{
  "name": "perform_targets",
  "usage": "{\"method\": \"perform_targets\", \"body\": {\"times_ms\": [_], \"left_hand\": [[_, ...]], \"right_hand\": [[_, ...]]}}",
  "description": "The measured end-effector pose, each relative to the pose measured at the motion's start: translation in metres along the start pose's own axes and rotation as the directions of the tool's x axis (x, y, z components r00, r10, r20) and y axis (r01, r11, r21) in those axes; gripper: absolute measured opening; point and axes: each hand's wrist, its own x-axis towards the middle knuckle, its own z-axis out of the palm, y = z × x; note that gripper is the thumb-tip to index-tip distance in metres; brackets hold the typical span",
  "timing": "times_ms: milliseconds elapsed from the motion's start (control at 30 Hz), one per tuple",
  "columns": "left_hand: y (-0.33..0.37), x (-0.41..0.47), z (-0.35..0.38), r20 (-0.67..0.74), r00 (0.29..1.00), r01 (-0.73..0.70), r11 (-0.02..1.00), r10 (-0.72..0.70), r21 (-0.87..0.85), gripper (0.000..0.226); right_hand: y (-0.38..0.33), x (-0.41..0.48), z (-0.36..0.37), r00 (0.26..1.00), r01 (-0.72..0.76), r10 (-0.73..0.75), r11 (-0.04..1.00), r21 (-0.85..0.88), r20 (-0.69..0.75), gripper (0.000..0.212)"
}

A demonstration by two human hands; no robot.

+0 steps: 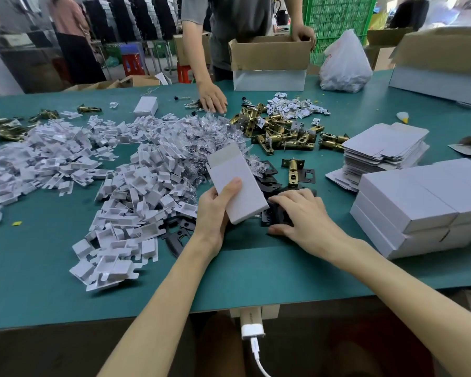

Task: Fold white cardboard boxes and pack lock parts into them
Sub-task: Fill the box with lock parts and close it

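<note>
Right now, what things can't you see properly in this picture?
Head view only:
Inside the white box: its open end faces away; left hand holds it.
Black lock parts: mostly covered by the right hand.
Inside the brown carton: its wall hides it.
Print on the small tags: too small.

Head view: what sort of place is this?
Most likely a factory packing bench for door-lock hardware: a heap of brass latch bolts, a stack of flat white box blanks beside folded white boxes, and loose black plates on a green table.
</note>
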Motion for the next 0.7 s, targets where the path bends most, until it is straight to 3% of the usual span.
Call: {"method": "perform_targets", "body": {"times_ms": [200, 367, 467, 567, 700], "left_hand": [[-0.001, -0.002, 0.002, 0.033, 0.999, -0.027, 0.999, 0.025, 0.041, 0.043], [-0.003, -0.001, 0.002, 0.041, 0.998, -0.043, 0.994, 0.039, 0.102, 0.043], [-0.003, -0.002, 0.003, 0.068, 0.996, -0.069, 0.987, 0.06, 0.142, 0.042], [-0.005, -0.004, 0.002, 0.142, 0.986, -0.112, 0.978, 0.088, 0.176, 0.038], [-0.006, -0.005, 0.003, 0.204, 0.974, -0.137, 0.971, 0.097, 0.195, 0.038]], "right_hand": [[0.0, 0.005, 0.006, 0.996, 0.057, -0.063, 0.993, -0.106, -0.057, 0.036], [0.005, 0.005, 0.003, 0.98, 0.014, -0.016, 1.0, -0.01, -0.2, 0.026], [0.009, 0.004, -0.003, 0.947, -0.004, 0.057, 0.986, 0.166, -0.315, 0.015], [0.008, 0.006, -0.015, 0.917, -0.029, 0.212, 0.88, 0.474, -0.338, 0.012], [0.003, 0.009, -0.039, 0.863, 0.099, 0.255, 0.761, 0.641, -0.436, 0.01]]}}
